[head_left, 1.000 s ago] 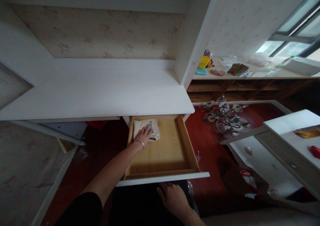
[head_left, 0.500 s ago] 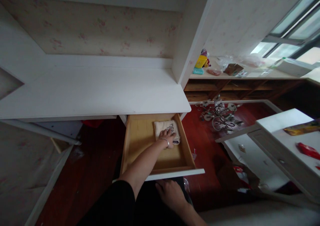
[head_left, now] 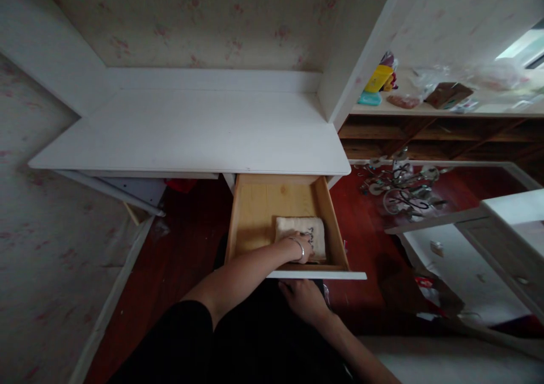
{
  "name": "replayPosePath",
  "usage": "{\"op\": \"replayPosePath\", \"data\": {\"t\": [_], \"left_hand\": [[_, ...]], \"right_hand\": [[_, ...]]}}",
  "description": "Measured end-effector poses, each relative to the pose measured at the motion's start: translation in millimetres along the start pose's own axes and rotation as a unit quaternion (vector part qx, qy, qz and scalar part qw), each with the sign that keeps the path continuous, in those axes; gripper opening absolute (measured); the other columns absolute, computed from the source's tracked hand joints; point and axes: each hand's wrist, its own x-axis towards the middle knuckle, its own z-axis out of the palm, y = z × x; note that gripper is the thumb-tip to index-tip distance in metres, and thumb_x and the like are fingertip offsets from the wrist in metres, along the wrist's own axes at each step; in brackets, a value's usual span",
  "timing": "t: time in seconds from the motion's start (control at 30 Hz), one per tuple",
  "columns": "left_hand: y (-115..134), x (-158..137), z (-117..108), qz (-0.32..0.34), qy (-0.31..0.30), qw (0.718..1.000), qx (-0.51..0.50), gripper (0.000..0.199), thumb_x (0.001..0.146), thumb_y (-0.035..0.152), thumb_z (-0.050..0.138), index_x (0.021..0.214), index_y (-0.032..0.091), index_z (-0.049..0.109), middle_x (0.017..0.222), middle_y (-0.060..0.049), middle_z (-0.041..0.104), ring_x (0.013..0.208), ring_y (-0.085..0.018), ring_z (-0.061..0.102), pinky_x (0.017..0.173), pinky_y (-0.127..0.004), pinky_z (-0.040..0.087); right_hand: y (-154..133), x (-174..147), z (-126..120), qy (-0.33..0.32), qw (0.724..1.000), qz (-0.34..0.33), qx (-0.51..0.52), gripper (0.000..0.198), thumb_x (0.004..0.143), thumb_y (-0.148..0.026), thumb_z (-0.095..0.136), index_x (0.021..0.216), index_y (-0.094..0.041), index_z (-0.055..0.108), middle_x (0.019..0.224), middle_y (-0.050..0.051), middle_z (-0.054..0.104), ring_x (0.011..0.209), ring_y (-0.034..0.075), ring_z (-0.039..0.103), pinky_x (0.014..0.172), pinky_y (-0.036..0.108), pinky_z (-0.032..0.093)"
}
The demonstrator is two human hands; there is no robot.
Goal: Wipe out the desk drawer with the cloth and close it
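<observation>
A pulled-out wooden drawer [head_left: 255,208] with a white front sits under the right end of the white desk [head_left: 204,135]. Inside it, near the front right, lies a folded beige cloth [head_left: 318,242] with dark lettering. My left hand [head_left: 304,247], wearing a bracelet, rests on top of the cloth, fingers apart and partly bent over it. Close under the drawer front is my right hand [head_left: 304,299], its back upward above my dark-clothed lap. The right fingertips are mostly hidden, so I cannot tell whether they touch the drawer.
At right, a chandelier [head_left: 403,186] lies on the red floor. Behind it is a low shelf unit [head_left: 382,132] with a yellow container [head_left: 377,79] and a small cardboard box [head_left: 448,95] on top. A white cabinet [head_left: 505,242] stands farther right.
The folded cloth has slid toward the drawer's front along with my left hand. My right hand now sits closer to the drawer front. The view has shifted, with the desk farther right.
</observation>
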Motion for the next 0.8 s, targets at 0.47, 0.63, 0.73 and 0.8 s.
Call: {"op": "replayPosePath", "data": {"t": [0.47, 0.63, 0.73, 0.8], "left_hand": [[-77, -104, 8, -0.13, -0.005, 0.99, 0.048, 0.044, 0.061, 0.023, 0.062, 0.104, 0.031, 0.062, 0.132, -0.007, 0.039, 0.118, -0.033, 0.039, 0.09, -0.047, 0.038], [-94, -113, 14, -0.159, 0.013, 0.987, 0.031, 0.043, 0.062, 0.033, 0.064, 0.104, 0.03, 0.06, 0.124, -0.007, 0.041, 0.113, -0.031, 0.042, 0.089, -0.044, 0.04], [-100, -103, 6, -0.185, 0.039, 0.981, 0.036, 0.046, 0.062, 0.04, 0.065, 0.106, 0.028, 0.059, 0.125, -0.008, 0.04, 0.112, -0.029, 0.044, 0.09, -0.043, 0.041], [-111, -94, -5, -0.193, 0.055, 0.979, 0.044, 0.054, 0.061, 0.036, 0.066, 0.113, 0.027, 0.055, 0.128, -0.009, 0.039, 0.113, -0.029, 0.044, 0.091, -0.042, 0.04]], "right_hand": [[-1, 4, 2, -0.028, 0.999, 0.022, -0.026, 0.035, 0.093, -0.033, 0.037, 0.105, -0.024, 0.068, 0.105, 0.007, 0.069, 0.098, 0.023, 0.063, 0.085, 0.031, 0.044], [2, 7, 7, -0.026, 0.999, 0.013, -0.031, 0.035, 0.092, -0.032, 0.038, 0.106, -0.022, 0.068, 0.106, 0.009, 0.069, 0.1, 0.024, 0.063, 0.088, 0.032, 0.043], [2, 8, 8, -0.023, 0.999, 0.015, -0.036, 0.034, 0.092, -0.032, 0.038, 0.104, -0.023, 0.069, 0.105, 0.008, 0.069, 0.098, 0.024, 0.064, 0.086, 0.032, 0.044], [2, 7, 9, -0.021, 0.999, 0.022, -0.039, 0.033, 0.091, -0.031, 0.039, 0.104, -0.024, 0.068, 0.104, 0.008, 0.07, 0.097, 0.024, 0.064, 0.085, 0.032, 0.045]]}}
